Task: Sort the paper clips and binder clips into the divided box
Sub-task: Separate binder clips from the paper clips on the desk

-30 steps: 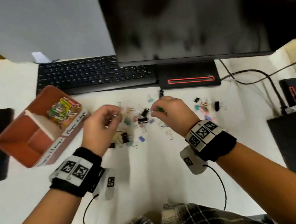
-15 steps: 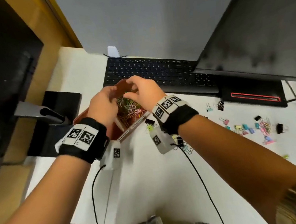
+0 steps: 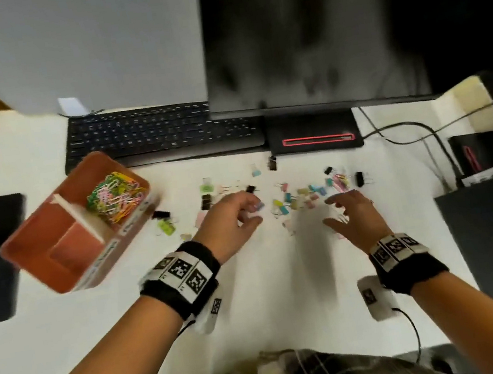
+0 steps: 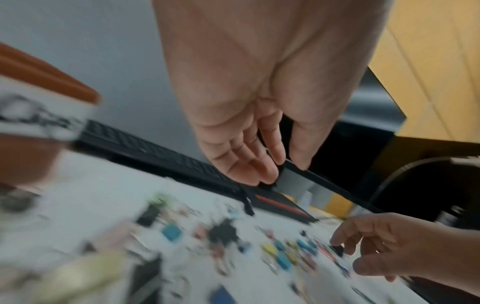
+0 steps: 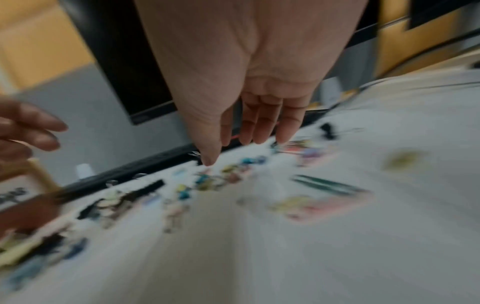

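Pastel binder clips (image 3: 296,198) scattered between left hand (image 3: 230,218) and right hand (image 3: 353,214); both spread, empty.

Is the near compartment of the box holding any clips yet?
No: in the head view the box's near compartment shows only bare orange floor, while the paper clips lie heaped in the far one.

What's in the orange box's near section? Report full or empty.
Empty: the near section of the orange box shows only bare floor, while paper clips fill the far one.

No legible text anywhere.
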Demonstrator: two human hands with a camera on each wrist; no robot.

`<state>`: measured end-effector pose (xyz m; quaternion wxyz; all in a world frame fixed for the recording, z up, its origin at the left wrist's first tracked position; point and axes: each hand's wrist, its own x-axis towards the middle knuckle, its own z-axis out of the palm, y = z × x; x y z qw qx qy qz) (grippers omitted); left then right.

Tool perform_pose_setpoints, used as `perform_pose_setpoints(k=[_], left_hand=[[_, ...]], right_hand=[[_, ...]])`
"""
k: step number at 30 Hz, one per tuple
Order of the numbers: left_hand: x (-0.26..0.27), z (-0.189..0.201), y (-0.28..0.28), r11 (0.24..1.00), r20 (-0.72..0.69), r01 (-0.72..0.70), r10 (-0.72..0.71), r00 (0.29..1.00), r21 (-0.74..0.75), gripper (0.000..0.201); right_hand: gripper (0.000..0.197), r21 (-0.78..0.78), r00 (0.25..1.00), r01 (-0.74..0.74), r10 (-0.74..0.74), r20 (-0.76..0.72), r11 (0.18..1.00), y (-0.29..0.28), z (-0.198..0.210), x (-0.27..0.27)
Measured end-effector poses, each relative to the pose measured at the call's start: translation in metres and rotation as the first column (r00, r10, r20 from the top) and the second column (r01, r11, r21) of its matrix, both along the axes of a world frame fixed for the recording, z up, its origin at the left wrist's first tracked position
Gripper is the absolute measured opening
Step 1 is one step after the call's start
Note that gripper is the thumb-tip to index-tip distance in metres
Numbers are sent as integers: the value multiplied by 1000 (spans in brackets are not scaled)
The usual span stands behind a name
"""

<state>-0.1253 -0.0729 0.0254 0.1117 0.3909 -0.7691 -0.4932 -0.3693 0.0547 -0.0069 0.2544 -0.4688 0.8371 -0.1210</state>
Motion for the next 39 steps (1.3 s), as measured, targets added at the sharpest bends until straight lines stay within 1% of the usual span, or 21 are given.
perform_pose_setpoints(k=[2, 4, 6, 10, 12, 14, 15, 17, 19, 21, 24, 28, 30, 33, 35, 36, 38, 39], left_hand=[[-40, -11, 21, 994, 42, 106, -107, 993, 8, 30], [-76, -22, 39, 981, 94, 193, -192, 977, 3, 35], [-102, -31, 53, 970, 144, 242, -240, 960, 1, 40], [-148, -54, 74, 958, 284, 288, -277, 918, 4, 47], [-164, -63, 83, 962, 323, 273, -263, 909, 15, 49], [-174, -70, 90, 971, 365, 238, -223, 904, 5, 50], [-176, -72, 93, 976, 385, 217, -197, 902, -7, 48], [-180, -76, 96, 983, 390, 181, -151, 908, -40, 37], [-181, -77, 95, 984, 367, 165, -129, 921, -69, 23], [-180, -79, 93, 983, 361, 164, -125, 924, -78, 14], [-179, -79, 91, 985, 363, 153, -114, 925, -79, 6], [-179, -78, 90, 986, 362, 153, -120, 924, -63, 11], [-177, -78, 88, 983, 347, 176, -146, 926, -55, 11], [-173, -75, 84, 982, 299, 188, -173, 939, -23, 11], [-175, -72, 86, 972, 256, 232, -216, 942, -32, 17], [-177, -72, 87, 960, 262, 276, -255, 931, -44, 21], [-181, -73, 91, 922, 359, 380, -331, 873, -74, 24], [-183, -74, 92, 908, 391, 408, -342, 854, -98, 22]], right_hand=[[48, 53, 996, 86, -85, -28, 995, 35, -8, -33], [53, 112, 992, 106, -98, -79, 988, 58, -17, -61], [52, 125, 995, 78, -71, -63, 989, 67, -23, -78], [32, -2, 999, -37, 37, -1, 999, 67, -35, -103], [19, -33, 995, -84, 86, 54, 996, 61, -39, -108], [9, -29, 988, -110, 113, 106, 993, 54, -40, -111], [9, -16, 985, -111, 112, 129, 994, 52, -41, -112], [9, 9, 982, -113, 110, 155, 994, 48, -40, -116], [7, -11, 978, -147, 147, 149, 989, 44, -39, -118], [5, -29, 970, -186, 188, 153, 982, 40, -39, -117], [8, -19, 957, -167, 167, 238, 986, 30, -39, -120], [25, -41, 947, -154, 159, 279, 987, 20, -37, -124], [30, -56, 944, -154, 163, 287, 987, 14, -37, -122], [21, -38, 952, -169, 173, 252, 985, 6, -41, -120], [14, -40, 966, -166, 171, 193, 985, 5, -44, -120], [12, -51, 970, -159, 165, 178, 986, 6, -45, -120], [10, -78, 971, -145, 157, 182, 986, 9, -46, -121], [9, -86, 970, -148, 161, 183, 985, 12, -46, -123]])
